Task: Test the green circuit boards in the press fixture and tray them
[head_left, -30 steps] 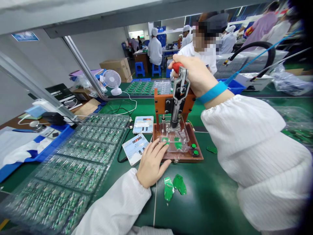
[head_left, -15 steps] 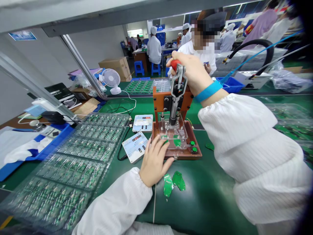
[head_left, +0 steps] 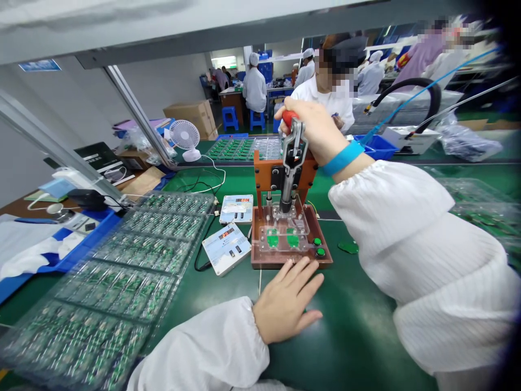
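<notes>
My right hand (head_left: 311, 127) is wrapped around the red handle (head_left: 290, 117) of a toggle clamp (head_left: 293, 157), whose lever stands upright. The clamp is mounted on an orange press fixture (head_left: 264, 172) with a brown base box. Beneath its clear plate lie two green circuit boards (head_left: 272, 238), side by side. My left hand (head_left: 287, 301) is spread, palm down, over the table just in front of the box. It hides the loose green boards there, apart from a speck of green by the thumb. Two green buttons (head_left: 320, 252) sit at the box's right.
Left of the fixture are two white meter boxes (head_left: 226, 248) with red digits, then a large clear tray (head_left: 122, 260) of boards. One green board (head_left: 348, 247) lies to the right. Behind stand a white fan (head_left: 184, 136) and a co-worker (head_left: 325, 95) in white.
My left hand has moved from the fixture's front left toward me and rightward, over the loose boards. My right hand stays on the handle. The meter digits differ.
</notes>
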The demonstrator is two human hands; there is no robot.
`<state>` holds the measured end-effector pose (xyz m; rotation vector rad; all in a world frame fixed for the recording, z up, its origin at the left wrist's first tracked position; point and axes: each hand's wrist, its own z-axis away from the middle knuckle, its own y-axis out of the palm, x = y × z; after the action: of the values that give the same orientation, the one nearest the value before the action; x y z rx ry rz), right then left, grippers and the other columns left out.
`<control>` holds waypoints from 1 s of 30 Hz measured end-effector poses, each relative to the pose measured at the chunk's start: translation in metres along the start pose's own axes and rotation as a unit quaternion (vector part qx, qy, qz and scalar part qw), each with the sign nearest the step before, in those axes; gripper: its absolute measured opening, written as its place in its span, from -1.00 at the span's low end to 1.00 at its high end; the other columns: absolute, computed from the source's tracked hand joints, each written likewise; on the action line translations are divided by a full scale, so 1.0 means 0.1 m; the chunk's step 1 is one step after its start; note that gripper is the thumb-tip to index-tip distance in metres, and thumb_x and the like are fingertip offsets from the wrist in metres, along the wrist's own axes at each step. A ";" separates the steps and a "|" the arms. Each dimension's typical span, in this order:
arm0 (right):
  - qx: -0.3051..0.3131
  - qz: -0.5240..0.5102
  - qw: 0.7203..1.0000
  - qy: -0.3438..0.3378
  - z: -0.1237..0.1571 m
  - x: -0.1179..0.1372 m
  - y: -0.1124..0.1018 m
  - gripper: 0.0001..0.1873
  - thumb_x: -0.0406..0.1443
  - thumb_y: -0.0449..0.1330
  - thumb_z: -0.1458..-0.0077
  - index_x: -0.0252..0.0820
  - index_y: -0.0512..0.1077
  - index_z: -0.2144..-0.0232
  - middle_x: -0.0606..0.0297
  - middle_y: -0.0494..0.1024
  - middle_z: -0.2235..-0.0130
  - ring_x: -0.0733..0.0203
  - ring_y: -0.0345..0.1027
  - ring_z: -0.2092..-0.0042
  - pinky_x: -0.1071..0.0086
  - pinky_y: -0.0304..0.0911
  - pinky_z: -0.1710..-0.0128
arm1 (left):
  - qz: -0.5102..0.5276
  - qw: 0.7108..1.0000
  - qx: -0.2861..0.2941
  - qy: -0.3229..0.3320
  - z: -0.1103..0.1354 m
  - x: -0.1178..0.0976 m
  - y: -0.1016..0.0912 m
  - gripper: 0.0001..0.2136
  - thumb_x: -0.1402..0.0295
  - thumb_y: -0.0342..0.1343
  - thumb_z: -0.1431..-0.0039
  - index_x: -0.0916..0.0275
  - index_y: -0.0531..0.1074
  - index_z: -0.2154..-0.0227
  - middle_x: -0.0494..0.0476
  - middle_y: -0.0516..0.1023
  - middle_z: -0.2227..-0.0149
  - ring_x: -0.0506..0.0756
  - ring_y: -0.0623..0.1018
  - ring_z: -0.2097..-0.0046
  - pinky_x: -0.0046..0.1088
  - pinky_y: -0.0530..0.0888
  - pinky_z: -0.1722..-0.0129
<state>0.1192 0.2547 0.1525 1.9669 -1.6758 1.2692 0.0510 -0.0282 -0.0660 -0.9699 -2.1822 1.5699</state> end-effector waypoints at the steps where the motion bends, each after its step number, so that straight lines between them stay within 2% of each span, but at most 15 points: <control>1: -0.019 0.005 1.000 -0.012 0.03 0.09 -0.01 -0.58 -0.10 -0.01 -0.45 -0.16 0.42 0.38 0.57 0.35 0.62 0.47 0.14 0.60 0.52 0.15 0.58 | 0.006 1.000 0.009 0.006 0.02 -0.01 0.01 -0.41 0.04 -0.06 -0.44 0.35 0.16 -0.34 0.27 0.08 -0.45 0.26 -0.03 -0.48 -0.05 0.10 -0.44; 4: -0.099 0.010 0.990 -0.105 0.30 0.51 0.02 -0.74 -0.31 0.00 -0.45 -0.14 0.43 0.28 0.51 0.43 0.47 0.44 0.27 0.48 0.54 0.29 0.43 | 0.020 0.999 0.028 -0.007 0.03 -0.01 0.04 -0.38 0.04 0.02 -0.40 0.34 0.15 -0.35 0.31 0.05 -0.46 0.29 -0.03 -0.48 -0.03 0.13 -0.43; 6: -0.156 0.026 0.963 -0.217 0.60 0.80 0.09 -0.78 -0.31 0.01 -0.43 -0.14 0.45 0.17 0.41 0.47 0.37 0.36 0.38 0.37 0.46 0.39 0.28 | 0.027 0.999 0.032 -0.014 0.03 0.00 0.05 -0.38 0.04 0.04 -0.39 0.34 0.15 -0.35 0.31 0.04 -0.46 0.30 -0.03 -0.48 -0.01 0.14 -0.42; 8: -0.165 0.061 0.952 -0.251 0.95 0.99 0.17 -0.75 -0.30 -0.01 -0.43 -0.14 0.45 0.03 0.31 0.55 0.22 0.28 0.48 0.22 0.38 0.42 0.06 | 0.033 0.999 0.033 -0.014 0.03 0.02 0.04 -0.38 0.04 0.03 -0.40 0.32 0.16 -0.35 0.29 0.03 -0.46 0.29 -0.03 -0.48 0.00 0.13 -0.43; 11: -0.152 0.127 0.942 -0.271 1.41 1.03 0.26 -0.66 -0.31 -0.01 -0.42 -0.05 0.40 -0.15 0.29 0.56 0.01 0.17 0.49 0.05 0.24 0.39 -0.06 | 0.032 0.999 0.035 -0.012 0.03 0.03 0.05 -0.40 0.05 0.04 -0.40 0.31 0.17 -0.34 0.27 0.02 -0.47 0.29 -0.03 -0.48 -0.01 0.13 -0.43; 15: -0.128 0.181 0.940 -0.259 1.68 0.93 0.29 -0.60 -0.26 -0.03 -0.43 0.11 0.32 -0.24 0.33 0.58 0.03 0.08 0.48 -0.02 0.14 0.40 -0.07 | 0.030 0.999 0.024 -0.012 0.04 0.00 0.04 -0.42 0.07 0.08 -0.37 0.30 0.21 -0.31 0.31 0.04 -0.46 0.30 -0.01 -0.48 0.01 0.15 -0.41; 17: -0.122 0.184 0.940 -0.260 1.66 0.93 0.26 -0.61 -0.26 -0.03 -0.44 0.07 0.31 -0.24 0.32 0.58 0.01 0.10 0.47 -0.04 0.13 0.39 -0.09 | 0.027 0.999 0.004 -0.024 0.03 -0.03 0.01 -0.46 0.11 0.07 -0.38 0.30 0.24 -0.29 0.32 0.06 -0.45 0.29 0.00 -0.48 0.01 0.18 -0.40; 20: -0.123 0.164 0.938 -0.278 1.45 0.99 0.18 -0.64 -0.31 -0.03 -0.45 -0.26 0.35 -0.19 0.18 0.55 -0.05 0.19 0.48 0.03 0.22 0.39 -0.07 | 0.007 0.998 -0.036 -0.051 0.02 -0.05 -0.07 -0.51 0.18 0.02 -0.41 0.34 0.25 -0.28 0.34 0.12 -0.43 0.29 0.04 -0.47 0.05 0.20 -0.38; 22: -0.119 0.133 0.945 -0.275 1.23 1.03 0.11 -0.65 -0.36 -0.04 -0.45 -0.47 0.36 -0.14 0.10 0.55 0.02 0.29 0.47 0.14 0.33 0.40 0.03 | -0.017 0.997 -0.051 -0.064 -0.01 -0.03 -0.11 -0.50 0.20 -0.01 -0.42 0.39 0.23 -0.29 0.38 0.17 -0.40 0.30 0.09 -0.45 0.08 0.21 -0.37; 23: -0.112 0.114 0.948 -0.274 1.12 1.05 0.09 -0.65 -0.38 -0.04 -0.44 -0.53 0.37 -0.11 0.12 0.55 0.12 0.34 0.44 0.22 0.38 0.40 0.12 | -0.030 0.996 -0.053 -0.071 -0.03 -0.02 -0.13 -0.49 0.19 -0.01 -0.42 0.41 0.21 -0.29 0.40 0.19 -0.40 0.31 0.12 -0.44 0.09 0.21 -0.37; 26: -0.093 0.071 0.958 -0.263 0.86 1.07 0.03 -0.68 -0.39 -0.04 -0.43 -0.53 0.41 -0.02 0.30 0.44 0.37 0.40 0.32 0.41 0.45 0.31 0.36 | -0.069 0.990 -0.055 -0.107 -0.08 0.05 -0.14 -0.41 0.09 -0.02 -0.42 0.44 0.17 -0.32 0.44 0.21 -0.38 0.36 0.18 -0.41 0.13 0.20 -0.35; 30: -0.099 0.101 0.958 -0.249 0.81 1.08 0.03 -0.68 -0.38 -0.04 -0.43 -0.51 0.42 -0.01 0.30 0.43 0.34 0.43 0.34 0.36 0.48 0.29 0.27 | -0.090 0.984 -0.059 -0.141 -0.14 0.10 -0.12 -0.35 -0.02 -0.07 -0.42 0.43 0.18 -0.32 0.41 0.22 -0.38 0.39 0.22 -0.39 0.18 0.14 -0.36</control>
<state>0.1469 0.1264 0.1842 2.1497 -2.1836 0.6470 0.0470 -0.0135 -0.0516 -0.5876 -2.4972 1.5879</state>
